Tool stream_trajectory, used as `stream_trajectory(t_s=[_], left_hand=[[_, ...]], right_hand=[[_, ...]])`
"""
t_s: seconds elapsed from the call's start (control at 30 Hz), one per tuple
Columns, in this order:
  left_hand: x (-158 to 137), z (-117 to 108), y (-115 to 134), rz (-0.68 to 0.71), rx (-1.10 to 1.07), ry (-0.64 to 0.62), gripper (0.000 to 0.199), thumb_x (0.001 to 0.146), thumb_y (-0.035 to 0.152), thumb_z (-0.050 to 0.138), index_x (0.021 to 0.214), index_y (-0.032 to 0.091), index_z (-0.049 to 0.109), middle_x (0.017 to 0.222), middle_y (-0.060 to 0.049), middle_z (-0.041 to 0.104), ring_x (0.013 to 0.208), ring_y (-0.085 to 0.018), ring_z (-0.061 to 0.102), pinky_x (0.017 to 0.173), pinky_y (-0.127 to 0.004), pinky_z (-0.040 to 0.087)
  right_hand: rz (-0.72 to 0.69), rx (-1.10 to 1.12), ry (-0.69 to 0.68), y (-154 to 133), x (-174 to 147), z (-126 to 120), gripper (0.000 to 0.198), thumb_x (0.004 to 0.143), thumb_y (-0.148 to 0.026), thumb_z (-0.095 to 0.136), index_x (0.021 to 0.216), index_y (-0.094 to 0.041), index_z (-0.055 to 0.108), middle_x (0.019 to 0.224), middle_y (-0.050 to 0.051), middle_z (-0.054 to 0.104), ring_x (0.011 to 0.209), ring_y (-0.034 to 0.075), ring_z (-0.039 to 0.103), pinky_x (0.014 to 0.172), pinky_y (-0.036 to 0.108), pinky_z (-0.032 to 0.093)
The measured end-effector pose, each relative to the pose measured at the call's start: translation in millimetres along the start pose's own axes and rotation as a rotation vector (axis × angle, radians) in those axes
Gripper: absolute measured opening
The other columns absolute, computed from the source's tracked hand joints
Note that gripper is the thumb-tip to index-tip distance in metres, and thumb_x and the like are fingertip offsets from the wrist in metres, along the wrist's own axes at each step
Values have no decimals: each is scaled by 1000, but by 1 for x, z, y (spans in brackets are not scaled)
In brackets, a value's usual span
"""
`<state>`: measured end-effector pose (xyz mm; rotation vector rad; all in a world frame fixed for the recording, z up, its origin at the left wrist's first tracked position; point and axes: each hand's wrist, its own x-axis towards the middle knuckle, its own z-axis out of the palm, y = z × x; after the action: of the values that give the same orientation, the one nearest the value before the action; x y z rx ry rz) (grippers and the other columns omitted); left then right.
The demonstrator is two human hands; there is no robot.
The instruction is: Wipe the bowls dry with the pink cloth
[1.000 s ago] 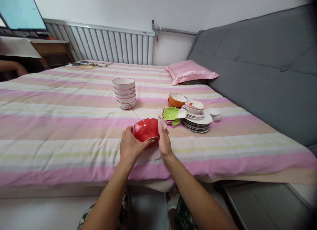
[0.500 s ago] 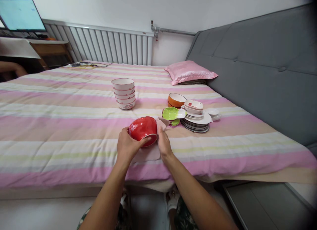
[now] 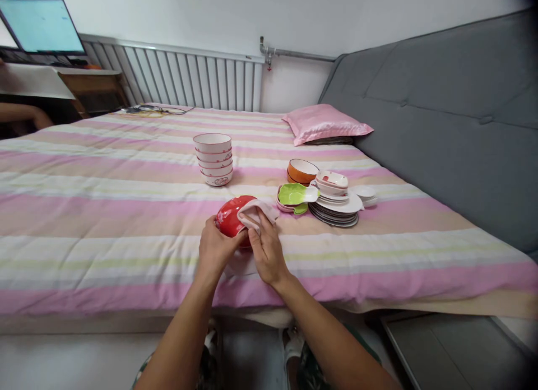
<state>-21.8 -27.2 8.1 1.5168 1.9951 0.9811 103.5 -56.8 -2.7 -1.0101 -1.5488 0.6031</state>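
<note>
A shiny red bowl (image 3: 229, 215) with a pale flower pattern is tilted on its side near the front of the bed. My left hand (image 3: 215, 245) grips it from the left, fingers wrapped round its far side and thumb near the base. Against the bowl's right side, my right hand (image 3: 265, 245) presses a pale pink cloth (image 3: 251, 212), with the fingers closed on it. The cloth covers part of the bowl. Another pale cloth or fold lies under the bowl, mostly hidden.
Beyond the bowl stands a stack of white bowls (image 3: 214, 160). To the right are orange bowls (image 3: 300, 171), a green leaf-shaped dish (image 3: 294, 194) and stacked plates (image 3: 336, 213). A pink pillow (image 3: 323, 124) lies farther back. Someone's arm (image 3: 25, 112) shows at far left.
My right hand has moved left and up with the cloth, from the bowl's right edge onto its outer side. The left hand keeps its hold; the view has shifted slightly.
</note>
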Motion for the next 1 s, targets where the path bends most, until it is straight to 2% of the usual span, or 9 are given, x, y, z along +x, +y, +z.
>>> stream_trajectory(t_s=[0.17,0.37,0.57,0.67,0.73,0.8,0.9,1.0], left_hand=[[0,-1,4,-33,17,0,81,52,60,73,115,14,49,111,-18,62,102,-32,61,81,-40,48],[0,-1,5,-46,-3,29,78,53,67,69,108,15,51,108,-17,63,101,-33,61,80,-42,48],[3,0,1,-23,-24,23,70,58,61,68,108,15,52,105,-16,63,98,-32,62,77,-42,49],[1,0,3,17,15,9,71,59,61,68,110,15,50,107,-17,61,100,-32,61,79,-42,49],[-4,0,7,53,67,0,76,59,61,68,115,14,48,111,-18,59,104,-32,59,82,-42,48],[-9,1,11,88,138,-3,81,59,59,69,121,13,45,117,-19,55,110,-33,56,87,-42,46],[-16,4,16,122,216,3,88,61,59,68,130,13,39,124,-19,51,113,-34,53,88,-42,45],[-19,6,18,135,240,23,90,62,61,68,132,14,38,123,-17,52,110,-33,55,86,-41,46]], right_hand=[[63,105,87,4,3,1,38,96,-35,34,121,-29,61,129,-1,59,128,18,45,113,37,26],[283,297,247,19,4,4,40,92,-43,41,116,-23,65,121,3,65,120,18,54,109,35,34],[550,424,320,39,2,9,43,87,-51,45,111,-22,67,110,4,70,110,18,61,98,36,46],[648,500,362,42,6,7,43,85,-52,49,106,-19,68,111,5,70,109,19,62,98,37,47],[606,544,345,40,10,3,43,85,-52,50,108,-20,68,117,5,67,114,19,59,102,37,43],[474,548,295,36,14,-1,44,87,-52,47,115,-23,65,126,3,62,122,18,54,108,37,37],[306,443,243,33,16,-4,47,89,-53,43,119,-24,62,135,2,55,132,18,42,115,38,25],[228,352,234,33,17,-5,48,90,-54,40,120,-23,62,139,2,51,137,19,35,118,41,19]])
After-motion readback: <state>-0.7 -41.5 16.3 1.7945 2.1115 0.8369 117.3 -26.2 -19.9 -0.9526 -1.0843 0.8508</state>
